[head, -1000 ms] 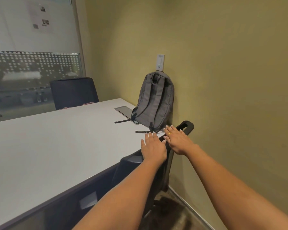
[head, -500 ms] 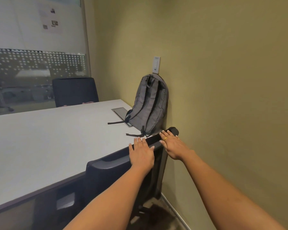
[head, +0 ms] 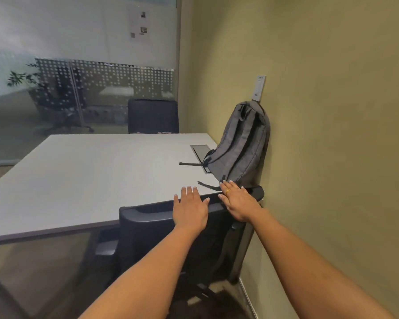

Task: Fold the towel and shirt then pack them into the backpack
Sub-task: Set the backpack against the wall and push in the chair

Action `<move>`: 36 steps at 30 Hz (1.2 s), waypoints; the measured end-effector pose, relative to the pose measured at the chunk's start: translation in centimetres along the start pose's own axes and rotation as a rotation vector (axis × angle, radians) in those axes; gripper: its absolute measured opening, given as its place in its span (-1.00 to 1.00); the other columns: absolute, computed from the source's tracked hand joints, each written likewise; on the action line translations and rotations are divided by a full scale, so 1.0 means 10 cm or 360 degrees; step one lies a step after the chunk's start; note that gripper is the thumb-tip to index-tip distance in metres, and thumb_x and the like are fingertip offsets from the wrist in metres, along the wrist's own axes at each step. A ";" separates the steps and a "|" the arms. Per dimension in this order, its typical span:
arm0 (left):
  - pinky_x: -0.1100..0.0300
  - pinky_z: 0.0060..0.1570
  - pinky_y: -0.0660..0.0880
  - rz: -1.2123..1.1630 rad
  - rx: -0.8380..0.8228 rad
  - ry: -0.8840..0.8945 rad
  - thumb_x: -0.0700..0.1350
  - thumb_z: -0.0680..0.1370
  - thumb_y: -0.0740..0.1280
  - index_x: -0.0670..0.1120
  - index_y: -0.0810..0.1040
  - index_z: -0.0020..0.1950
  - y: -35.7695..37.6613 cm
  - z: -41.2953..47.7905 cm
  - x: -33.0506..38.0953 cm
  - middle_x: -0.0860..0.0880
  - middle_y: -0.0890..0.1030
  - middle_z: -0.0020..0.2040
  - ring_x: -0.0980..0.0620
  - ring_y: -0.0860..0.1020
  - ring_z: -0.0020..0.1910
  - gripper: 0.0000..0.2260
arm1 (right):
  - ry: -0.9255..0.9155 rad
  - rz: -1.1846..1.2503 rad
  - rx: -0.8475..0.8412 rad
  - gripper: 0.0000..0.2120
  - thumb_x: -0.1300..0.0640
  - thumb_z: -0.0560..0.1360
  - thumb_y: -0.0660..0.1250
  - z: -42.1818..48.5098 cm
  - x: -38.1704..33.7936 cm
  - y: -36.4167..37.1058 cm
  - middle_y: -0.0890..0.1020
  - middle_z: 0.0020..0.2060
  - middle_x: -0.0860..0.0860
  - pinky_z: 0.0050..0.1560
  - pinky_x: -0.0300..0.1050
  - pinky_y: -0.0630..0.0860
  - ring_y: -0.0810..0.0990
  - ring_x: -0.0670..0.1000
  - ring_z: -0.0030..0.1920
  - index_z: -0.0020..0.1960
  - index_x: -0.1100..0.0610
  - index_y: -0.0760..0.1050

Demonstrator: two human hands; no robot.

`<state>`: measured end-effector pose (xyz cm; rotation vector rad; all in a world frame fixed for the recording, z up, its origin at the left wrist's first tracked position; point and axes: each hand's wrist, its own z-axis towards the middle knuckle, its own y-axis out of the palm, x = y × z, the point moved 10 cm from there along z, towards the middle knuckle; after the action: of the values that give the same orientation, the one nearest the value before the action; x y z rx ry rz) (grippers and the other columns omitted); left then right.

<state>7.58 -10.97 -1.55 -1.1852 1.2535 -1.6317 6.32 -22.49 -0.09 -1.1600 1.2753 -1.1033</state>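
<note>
A grey backpack [head: 242, 146] stands upright on the white table [head: 90, 176], leaning against the olive wall at the table's far right corner, straps trailing toward me. My left hand [head: 191, 210] lies flat, fingers spread, on the top edge of a dark office chair's backrest [head: 152, 231] pushed up to the table's near edge. My right hand [head: 238, 201], with a gold ring, rests flat on the same backrest further right, fingertips just short of the backpack's base. Neither hand holds anything. No towel or shirt is in view.
A metal cable hatch [head: 200, 153] is set in the table beside the backpack. Another dark chair [head: 153, 116] stands at the table's far side before a frosted glass partition [head: 78, 93]. The olive wall [head: 332, 134] runs close along the right.
The view has swung left and the chair backrest now sits squarer to the table's edge. Both hands stay flat on its top, shifted slightly left with it.
</note>
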 end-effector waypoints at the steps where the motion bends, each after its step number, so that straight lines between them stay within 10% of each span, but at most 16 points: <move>1: -0.02 0.48 -0.03 -0.0005 0.0005 -0.0039 0.12 0.64 -0.11 -0.15 -0.01 0.53 0.02 0.00 -0.01 -0.11 0.05 0.55 -0.07 -0.03 0.53 -0.46 | -0.0030 0.0008 -0.0009 -0.51 0.01 0.65 -0.09 0.01 0.02 0.02 0.01 0.53 0.03 0.48 0.02 -0.06 -0.07 0.00 0.52 0.53 0.15 -0.04; 22: 0.13 0.16 0.37 0.0129 0.0376 -0.0221 0.04 0.63 -0.08 -0.10 0.45 0.24 -0.10 -0.19 0.05 -0.04 0.53 0.19 -0.01 0.47 0.18 -0.60 | -0.0370 0.0031 0.0530 -0.57 0.08 0.63 -0.07 -0.02 0.02 0.04 0.35 0.41 0.02 0.46 -0.05 0.07 0.27 -0.03 0.42 0.45 0.15 0.25; 30: 0.18 0.39 0.19 0.0237 0.0440 -0.0170 -0.01 0.65 -0.09 -0.06 0.31 0.44 -0.06 -0.17 0.06 0.01 0.35 0.44 0.02 0.28 0.43 -0.58 | -0.0308 0.0244 0.0934 -0.59 0.06 0.45 0.05 -0.09 0.04 -0.07 0.70 -0.13 -0.02 0.06 -0.01 0.56 0.67 -0.01 -0.07 -0.07 0.14 0.67; 36: 0.18 -0.20 0.59 0.0299 0.0440 -0.0199 -0.03 0.48 0.04 -0.06 0.70 -0.15 -0.09 -0.11 0.05 0.02 0.70 -0.16 0.01 0.67 -0.18 -0.58 | -0.0362 0.0286 0.1045 -0.63 0.08 0.42 0.10 -0.02 0.04 -0.11 0.71 -0.20 -0.02 -0.05 -0.12 0.59 0.68 -0.03 -0.15 -0.16 0.13 0.68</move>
<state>6.36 -10.92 -0.62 -0.9533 0.9925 -1.5109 6.15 -22.96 0.99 -0.6366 0.7339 -1.1008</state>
